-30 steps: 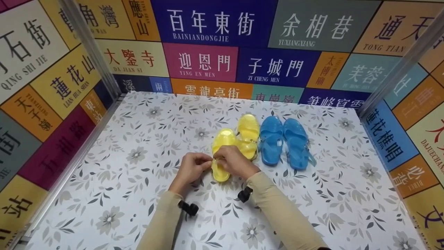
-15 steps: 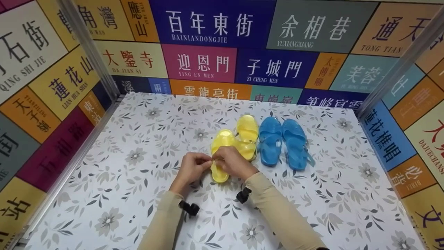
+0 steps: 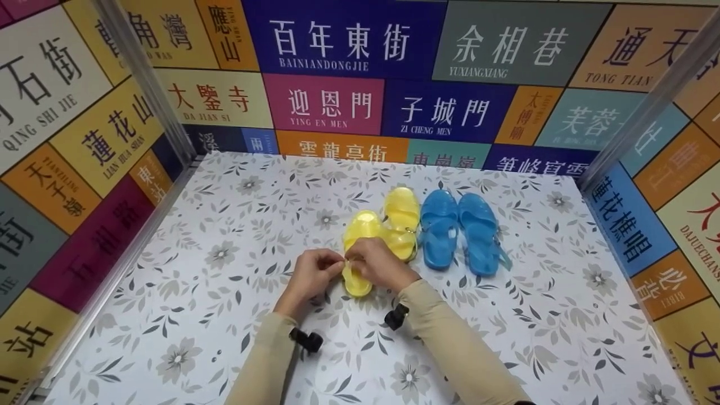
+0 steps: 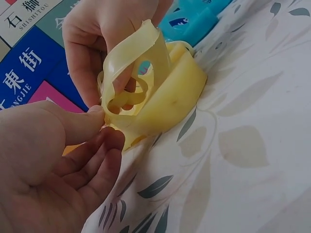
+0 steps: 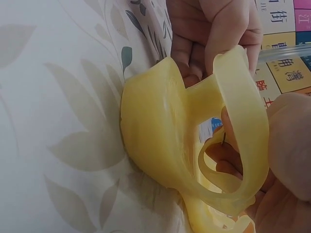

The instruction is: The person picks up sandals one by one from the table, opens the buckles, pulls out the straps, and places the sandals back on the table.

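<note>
Your tan sleeves point(image 3: 458, 337) reach in from the near side of the surface point(image 3: 562, 343), a black wrist camera point(image 3: 306, 339) by the left cuff. Your left hand point(image 3: 310, 274) pinches the strap point(image 4: 131, 51) of the near yellow sandal point(image 3: 363, 223) between thumb and fingers. Your right hand point(image 3: 383, 263) grips the strap too, its fingertips partly hidden behind the loop. That sandal stands sole down around the middle of the surface, toe toward the far edge. Right of it, toward the right edge, lie two blue sandals point(image 3: 440, 247), side by side. The other yellow sandal point(image 3: 403, 205) sits between, slightly farther back, its toe nearest the far edge. Sign panels point(image 3: 343, 42) rise beyond that edge.
</note>
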`<state>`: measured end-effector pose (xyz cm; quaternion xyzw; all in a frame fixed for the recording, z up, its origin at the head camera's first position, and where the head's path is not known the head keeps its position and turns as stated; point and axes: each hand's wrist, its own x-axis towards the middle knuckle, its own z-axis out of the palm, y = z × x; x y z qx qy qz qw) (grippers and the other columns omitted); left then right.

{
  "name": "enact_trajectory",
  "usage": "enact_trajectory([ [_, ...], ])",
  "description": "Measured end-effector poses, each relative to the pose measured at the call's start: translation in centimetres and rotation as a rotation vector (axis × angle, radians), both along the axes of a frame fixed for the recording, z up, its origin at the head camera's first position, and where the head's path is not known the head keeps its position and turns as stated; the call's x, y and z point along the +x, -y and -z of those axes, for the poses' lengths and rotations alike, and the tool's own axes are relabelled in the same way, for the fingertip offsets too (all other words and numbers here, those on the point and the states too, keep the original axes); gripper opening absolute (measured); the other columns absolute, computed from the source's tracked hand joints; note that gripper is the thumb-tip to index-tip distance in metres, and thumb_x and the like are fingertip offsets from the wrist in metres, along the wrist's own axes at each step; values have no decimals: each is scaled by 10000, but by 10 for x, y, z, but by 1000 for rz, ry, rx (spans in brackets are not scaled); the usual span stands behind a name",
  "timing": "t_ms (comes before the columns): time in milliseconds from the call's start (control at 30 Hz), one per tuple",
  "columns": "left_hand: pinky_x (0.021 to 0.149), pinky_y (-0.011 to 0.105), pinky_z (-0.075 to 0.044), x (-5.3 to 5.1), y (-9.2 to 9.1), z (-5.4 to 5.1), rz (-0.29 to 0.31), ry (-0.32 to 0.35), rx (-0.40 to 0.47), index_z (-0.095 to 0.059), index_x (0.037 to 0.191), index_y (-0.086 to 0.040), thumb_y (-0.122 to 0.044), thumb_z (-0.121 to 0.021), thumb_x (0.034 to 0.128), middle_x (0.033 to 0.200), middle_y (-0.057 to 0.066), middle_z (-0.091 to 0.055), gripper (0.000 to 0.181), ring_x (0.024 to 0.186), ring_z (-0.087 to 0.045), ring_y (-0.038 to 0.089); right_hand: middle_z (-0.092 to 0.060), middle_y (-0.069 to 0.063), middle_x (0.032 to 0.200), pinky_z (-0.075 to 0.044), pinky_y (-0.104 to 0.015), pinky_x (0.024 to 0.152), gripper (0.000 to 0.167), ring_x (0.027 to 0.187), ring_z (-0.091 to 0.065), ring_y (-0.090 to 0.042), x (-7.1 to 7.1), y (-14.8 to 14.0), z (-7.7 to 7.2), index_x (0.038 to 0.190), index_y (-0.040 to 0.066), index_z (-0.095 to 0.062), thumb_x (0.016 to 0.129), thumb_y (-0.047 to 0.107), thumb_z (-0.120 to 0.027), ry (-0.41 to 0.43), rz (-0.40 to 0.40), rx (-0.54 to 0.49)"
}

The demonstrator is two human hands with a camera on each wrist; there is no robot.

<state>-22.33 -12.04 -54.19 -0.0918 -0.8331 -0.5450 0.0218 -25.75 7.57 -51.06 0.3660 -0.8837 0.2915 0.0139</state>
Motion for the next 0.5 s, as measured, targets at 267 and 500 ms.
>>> enact_trajectory([
  [267, 705, 253, -550, 1, 0, 0, 4, 15, 8, -802, 936, -68, -79, -771, 948, 880, 45, -774, 35, 770, -677, 130, -769, -111, 963, -580, -407, 882, 200, 931, -711, -278, 0, -1, 2, 1027, 21, -810, 857, -50, -733, -37, -11, -14],
  [500, 687, 232, -544, -1, 0, -1, 23, -21, 19, -808, 926, -56, -67, -770, 945, 872, 58, -781, 44, 759, -677, 122, -766, -107, 959, -576, -415, 883, 223, 934, -712, -278, 0, -1, 1, 1023, 23, -810, 844, -73, -719, -49, -12, -23],
])
